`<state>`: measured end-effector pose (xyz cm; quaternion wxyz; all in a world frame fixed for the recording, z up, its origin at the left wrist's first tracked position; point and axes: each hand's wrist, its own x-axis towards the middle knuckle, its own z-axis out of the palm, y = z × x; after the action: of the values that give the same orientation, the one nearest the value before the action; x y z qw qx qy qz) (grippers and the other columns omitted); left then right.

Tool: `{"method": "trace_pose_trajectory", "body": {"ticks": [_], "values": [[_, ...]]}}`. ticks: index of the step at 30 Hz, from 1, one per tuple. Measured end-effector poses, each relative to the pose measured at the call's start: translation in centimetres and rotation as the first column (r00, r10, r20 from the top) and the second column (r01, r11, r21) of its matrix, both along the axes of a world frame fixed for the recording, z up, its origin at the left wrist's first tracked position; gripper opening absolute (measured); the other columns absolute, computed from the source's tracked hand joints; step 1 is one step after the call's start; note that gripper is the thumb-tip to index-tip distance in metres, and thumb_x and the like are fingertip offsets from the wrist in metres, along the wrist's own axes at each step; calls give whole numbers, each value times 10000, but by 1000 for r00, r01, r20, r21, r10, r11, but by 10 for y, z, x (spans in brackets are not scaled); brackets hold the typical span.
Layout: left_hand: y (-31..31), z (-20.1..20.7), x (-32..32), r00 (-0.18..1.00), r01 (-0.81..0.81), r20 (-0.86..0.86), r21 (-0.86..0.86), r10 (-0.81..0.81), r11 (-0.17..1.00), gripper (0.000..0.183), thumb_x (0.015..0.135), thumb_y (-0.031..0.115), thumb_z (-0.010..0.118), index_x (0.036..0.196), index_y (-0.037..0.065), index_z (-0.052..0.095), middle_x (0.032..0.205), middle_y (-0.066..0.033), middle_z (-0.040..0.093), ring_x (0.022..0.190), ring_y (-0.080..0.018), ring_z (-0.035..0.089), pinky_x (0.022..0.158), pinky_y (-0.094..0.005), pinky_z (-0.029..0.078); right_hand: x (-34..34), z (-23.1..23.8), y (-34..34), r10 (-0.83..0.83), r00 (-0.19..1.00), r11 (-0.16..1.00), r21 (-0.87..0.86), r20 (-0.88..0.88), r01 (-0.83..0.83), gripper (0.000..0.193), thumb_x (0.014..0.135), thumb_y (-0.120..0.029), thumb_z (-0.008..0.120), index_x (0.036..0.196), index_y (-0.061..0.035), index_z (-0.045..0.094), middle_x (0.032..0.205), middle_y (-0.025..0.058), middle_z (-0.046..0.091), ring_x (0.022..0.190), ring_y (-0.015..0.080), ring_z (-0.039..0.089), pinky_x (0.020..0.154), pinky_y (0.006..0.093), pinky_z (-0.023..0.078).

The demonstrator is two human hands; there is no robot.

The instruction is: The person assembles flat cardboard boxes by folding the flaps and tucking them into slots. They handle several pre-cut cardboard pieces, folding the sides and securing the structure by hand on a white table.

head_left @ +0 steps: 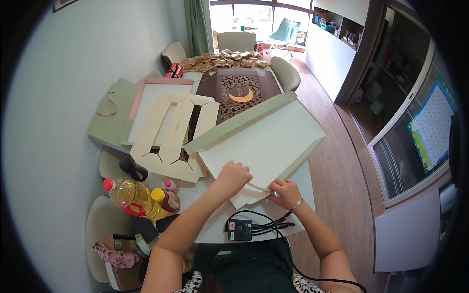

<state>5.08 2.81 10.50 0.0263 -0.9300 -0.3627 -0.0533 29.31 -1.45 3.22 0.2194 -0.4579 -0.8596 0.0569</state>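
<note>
A shallow pale-green cardboard box (264, 141) with a white inside lies tilted across the table in front of me. Its near side is folded partly outward as a loose flap (243, 197). My right hand (286, 194) pinches the box at its near right corner, thumb below and fingers above. My left hand (233, 179) is curled closed over the near left edge; its fingertips, and what they grip, are hidden. Left of the box lies a cream cardboard insert (177, 129) with slots cut in it. Behind them is a dark brown cut-out panel (238, 93) with a gold crescent.
A pink-edged tray (161, 81) and green gift bag (110, 105) lie at the left. An oil bottle (128, 193), a sauce bottle (167, 200) and a black tumbler (131, 167) stand nearer. A cabled black device (240, 229) sits at the front edge; small packets (222, 60) cover the far end.
</note>
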Motion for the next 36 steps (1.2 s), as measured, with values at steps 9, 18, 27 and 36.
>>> {"method": "trace_pose_trajectory", "body": {"ticks": [9, 18, 27, 36], "values": [[50, -33, -19, 902, -270, 386, 153, 194, 951, 354, 753, 170, 715, 1096, 139, 634, 1193, -83, 561, 1184, -269, 487, 958, -463, 388, -7, 3, -6, -119, 993, 992, 51, 17, 118, 367, 765, -445, 712, 717, -90, 634, 731, 43, 605, 630, 222, 584, 685, 337, 448], [70, -41, -82, 893, -197, 338, -299, 297, 934, 370, 718, 142, 745, 1072, 134, 637, 1157, -89, 588, 1206, -281, 497, 1070, -536, 291, -19, -19, -1, -305, 952, 948, 86, -13, 305, 243, 784, -288, 669, 620, -115, 622, 639, 32, 578, 587, 224, 565, 722, 406, 442], [28, -67, -72, 994, -94, 39, -86, 98, 992, 177, 696, 113, 735, 833, 139, 625, 962, -32, 638, 1126, -216, 574, 1109, -553, 271, -4, -12, 18, -254, 966, 966, 58, 38, 252, 222, 795, -281, 647, 646, -116, 647, 647, 39, 587, 606, 222, 570, 788, 446, 438], [42, -23, -46, 847, 59, 531, -21, -39, 998, 179, 841, 147, 660, 1015, 116, 684, 1156, -119, 645, 1110, -264, 589, 1009, -426, 406, 16, -29, 11, -290, 957, 951, 110, -8, 289, 189, 789, -229, 647, 645, -109, 635, 654, 33, 578, 628, 220, 572, 842, 485, 433]]}}
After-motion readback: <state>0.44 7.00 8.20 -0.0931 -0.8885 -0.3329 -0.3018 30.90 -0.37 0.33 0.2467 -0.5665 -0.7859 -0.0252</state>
